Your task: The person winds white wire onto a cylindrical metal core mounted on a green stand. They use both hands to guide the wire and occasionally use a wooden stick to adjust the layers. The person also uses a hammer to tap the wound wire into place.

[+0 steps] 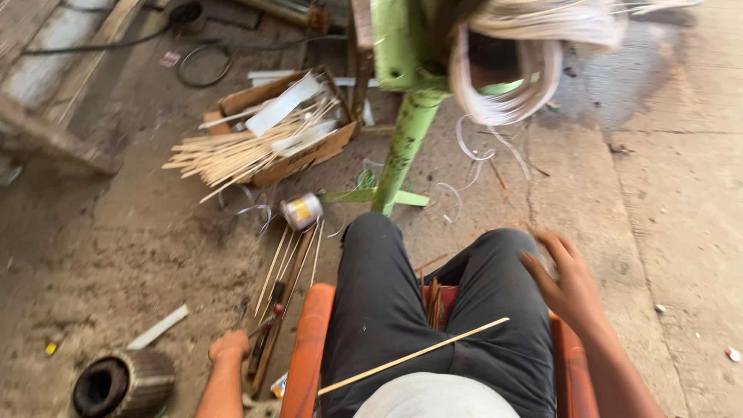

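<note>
Nearest, a thin wooden stick (414, 355) lies slantwise across the lap of the seated person, whose dark trousers (433, 310) fill the middle of the view between the orange arms of a chair (309, 348). Neither hand touches that stick. Low on the left side, the left hand (229, 346) hangs down beside the chair, curled shut at the near end of a small bundle of dark sticks and tools (267, 340) lying on the dirt floor (116, 255); whether it really grips them cannot be told. On the other side, the right hand (569, 282) floats above the right knee, blurred, fingers loosely spread and holding nothing. Left of the left arm, a ribbed metal cylinder (124, 383) with a dark hollow sits on the ground, a pale flat strip (159, 327) just beyond it. Farther out, a few light sticks (290, 263) fan over the floor toward a small tin can (302, 210) lying on its side. Past the knees, a green metal stand (402, 147) rises from the floor, and loops of pale flat strip (511, 85) hang from its top. Left of the stand, an open cardboard box (309, 151) holds many more thin sticks (224, 155), their ends spilling over its edge.
</note>
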